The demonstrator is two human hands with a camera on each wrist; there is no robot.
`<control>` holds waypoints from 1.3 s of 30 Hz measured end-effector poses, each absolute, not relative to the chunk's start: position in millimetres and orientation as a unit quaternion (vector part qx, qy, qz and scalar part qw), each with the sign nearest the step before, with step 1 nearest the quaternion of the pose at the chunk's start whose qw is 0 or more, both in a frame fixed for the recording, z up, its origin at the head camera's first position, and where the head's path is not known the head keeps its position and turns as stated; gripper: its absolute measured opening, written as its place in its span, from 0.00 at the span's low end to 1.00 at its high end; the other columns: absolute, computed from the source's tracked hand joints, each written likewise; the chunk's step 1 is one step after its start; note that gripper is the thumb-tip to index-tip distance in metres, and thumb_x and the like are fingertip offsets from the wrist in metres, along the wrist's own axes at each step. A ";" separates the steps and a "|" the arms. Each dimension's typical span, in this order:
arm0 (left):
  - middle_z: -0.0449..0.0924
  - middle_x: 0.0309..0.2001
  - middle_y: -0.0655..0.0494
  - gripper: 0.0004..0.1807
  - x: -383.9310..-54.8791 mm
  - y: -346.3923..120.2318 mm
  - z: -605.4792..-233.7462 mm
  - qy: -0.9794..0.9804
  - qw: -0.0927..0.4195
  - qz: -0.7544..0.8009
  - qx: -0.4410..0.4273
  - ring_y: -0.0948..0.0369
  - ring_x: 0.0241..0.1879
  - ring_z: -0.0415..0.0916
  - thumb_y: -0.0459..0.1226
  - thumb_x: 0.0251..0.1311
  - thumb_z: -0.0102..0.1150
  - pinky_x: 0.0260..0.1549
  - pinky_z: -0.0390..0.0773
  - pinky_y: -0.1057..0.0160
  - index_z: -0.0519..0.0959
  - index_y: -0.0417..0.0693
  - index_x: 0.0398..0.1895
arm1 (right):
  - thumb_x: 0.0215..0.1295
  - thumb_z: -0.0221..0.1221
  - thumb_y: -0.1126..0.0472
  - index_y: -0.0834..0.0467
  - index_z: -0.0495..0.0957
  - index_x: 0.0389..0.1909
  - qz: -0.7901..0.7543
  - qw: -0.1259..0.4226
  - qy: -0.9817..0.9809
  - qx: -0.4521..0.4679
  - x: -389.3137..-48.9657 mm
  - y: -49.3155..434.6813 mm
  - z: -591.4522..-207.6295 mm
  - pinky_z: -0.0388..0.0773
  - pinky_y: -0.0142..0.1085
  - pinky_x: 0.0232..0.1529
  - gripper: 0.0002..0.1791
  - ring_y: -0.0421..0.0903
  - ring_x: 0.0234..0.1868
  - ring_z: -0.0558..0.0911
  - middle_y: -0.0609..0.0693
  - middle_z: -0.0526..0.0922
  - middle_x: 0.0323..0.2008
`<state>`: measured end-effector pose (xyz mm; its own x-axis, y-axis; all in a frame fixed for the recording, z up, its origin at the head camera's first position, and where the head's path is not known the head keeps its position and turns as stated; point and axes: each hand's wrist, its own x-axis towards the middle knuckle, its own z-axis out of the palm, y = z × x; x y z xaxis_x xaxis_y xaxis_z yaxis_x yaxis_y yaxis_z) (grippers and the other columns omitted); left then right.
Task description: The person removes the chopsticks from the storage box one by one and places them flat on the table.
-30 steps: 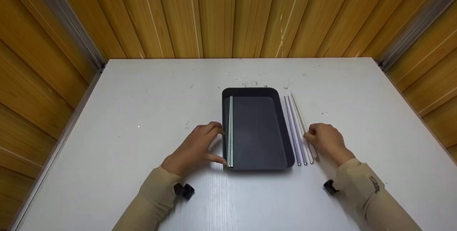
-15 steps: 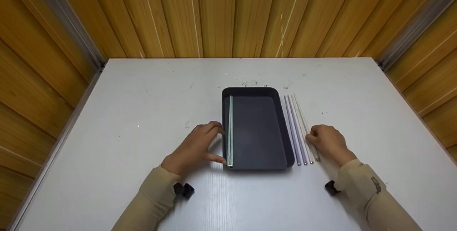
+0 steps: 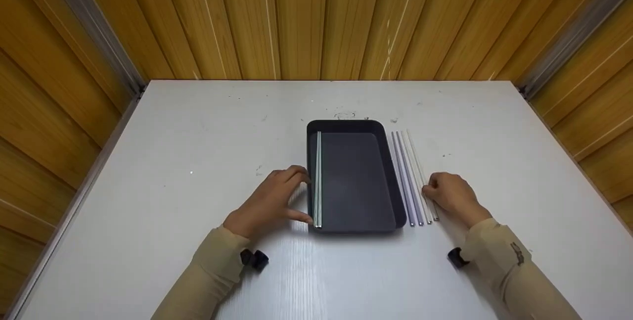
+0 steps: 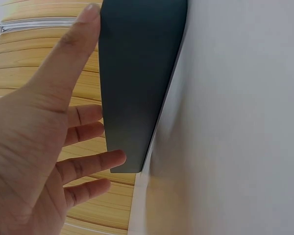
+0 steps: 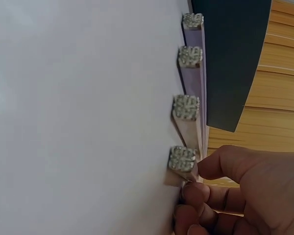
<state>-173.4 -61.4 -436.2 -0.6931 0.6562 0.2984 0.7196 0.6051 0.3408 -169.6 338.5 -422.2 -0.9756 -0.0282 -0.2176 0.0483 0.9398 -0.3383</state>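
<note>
The left hand (image 3: pixel 269 201), thumb and fingers apart, touches the tray (image 3: pixel 356 181) at nine o'clock, green chopsticks (image 3: pixel 320 191) inside along that wall. At three o'clock on the counter (image 3: pixel 148 211), the right hand (image 3: pixel 452 194) pinches the outer cream chopstick (image 3: pixel 418 161), beyond two purple chopsticks (image 3: pixel 409 179).

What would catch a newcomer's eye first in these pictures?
Probably the dark grey rectangular tray, near the middle of the flat white table, with two slim pale green chopsticks lying inside along its left wall. Next, two slim lilac chopsticks and two slim pale beige chopsticks with square silvery ends, side by side at the tray's right. The person's right hand has its grip on the outermost beige chopstick.
</note>
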 end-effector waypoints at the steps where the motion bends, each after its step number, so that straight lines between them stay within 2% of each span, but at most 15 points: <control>1: 0.72 0.55 0.58 0.41 -174.1 -61.4 -436.1 -0.893 0.074 -0.219 -0.387 0.60 0.55 0.73 0.62 0.36 0.69 0.62 0.71 0.58 0.74 0.48 0.51 | 0.61 0.51 0.57 0.61 0.74 0.28 -0.173 0.113 0.978 0.004 -169.9 338.5 -422.0 0.62 0.32 0.24 0.11 0.45 0.24 0.69 0.51 0.74 0.23; 13: 0.73 0.54 0.57 0.41 -180.7 -57.4 -428.4 -0.888 0.068 -0.235 -0.388 0.59 0.54 0.73 0.60 0.34 0.72 0.61 0.71 0.56 0.74 0.47 0.50 | 0.65 0.50 0.56 0.64 0.77 0.33 -0.184 0.098 0.978 0.001 -173.0 343.5 -416.0 0.65 0.33 0.25 0.14 0.46 0.25 0.71 0.54 0.78 0.25; 28: 0.73 0.56 0.55 0.41 -182.2 -58.1 -427.6 -0.891 0.061 -0.236 -0.382 0.58 0.56 0.72 0.60 0.36 0.72 0.62 0.70 0.55 0.74 0.46 0.51 | 0.64 0.49 0.56 0.63 0.76 0.31 -0.189 0.089 0.978 -0.002 -176.9 347.5 -409.5 0.65 0.32 0.25 0.14 0.46 0.25 0.72 0.52 0.79 0.24; 33: 0.72 0.58 0.54 0.41 -185.2 -57.8 -429.3 -0.892 0.069 -0.232 -0.382 0.59 0.59 0.71 0.61 0.37 0.70 0.63 0.70 0.54 0.73 0.46 0.52 | 0.65 0.49 0.56 0.64 0.77 0.34 -0.189 0.077 0.979 -0.008 -181.9 343.3 -401.9 0.66 0.33 0.27 0.15 0.47 0.27 0.72 0.56 0.80 0.28; 39: 0.72 0.58 0.53 0.40 -188.2 -54.4 -430.4 -0.892 0.065 -0.238 -0.378 0.58 0.59 0.71 0.60 0.37 0.71 0.62 0.70 0.54 0.74 0.46 0.51 | 0.64 0.50 0.56 0.65 0.77 0.36 -0.187 0.062 0.980 -0.022 -186.1 333.1 -393.9 0.66 0.34 0.27 0.16 0.47 0.26 0.72 0.55 0.80 0.26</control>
